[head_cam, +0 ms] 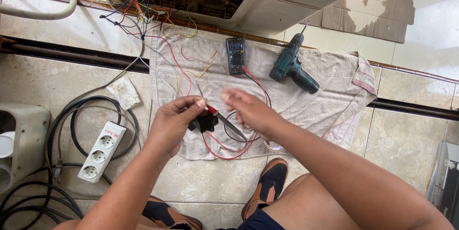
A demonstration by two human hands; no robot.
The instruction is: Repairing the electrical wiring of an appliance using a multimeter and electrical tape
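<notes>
left hand [174,120] gripping red probe [211,110] and black part [204,122], right hand [248,110] perhaps pinching black probe [230,125]

The towel [306,91] on the floor is soft cloth, pale and a bit fuzzy, with wrinkles in it. The floor [43,77] is hard stone tile, smooth and a little shiny, with cloudy marks. The meter [235,55] is dark plastic with a glassy screen. The drill [291,65] is green and black plastic, matt, with a thin metal bit at its tip. The left hand [172,125] holds a small black part [206,122] that looks like matt plastic. The probe [224,120] has a red plastic end. The wires [229,151] have smooth, shiny coats. The power strip [102,151] is white plastic, smooth and plain.
</notes>
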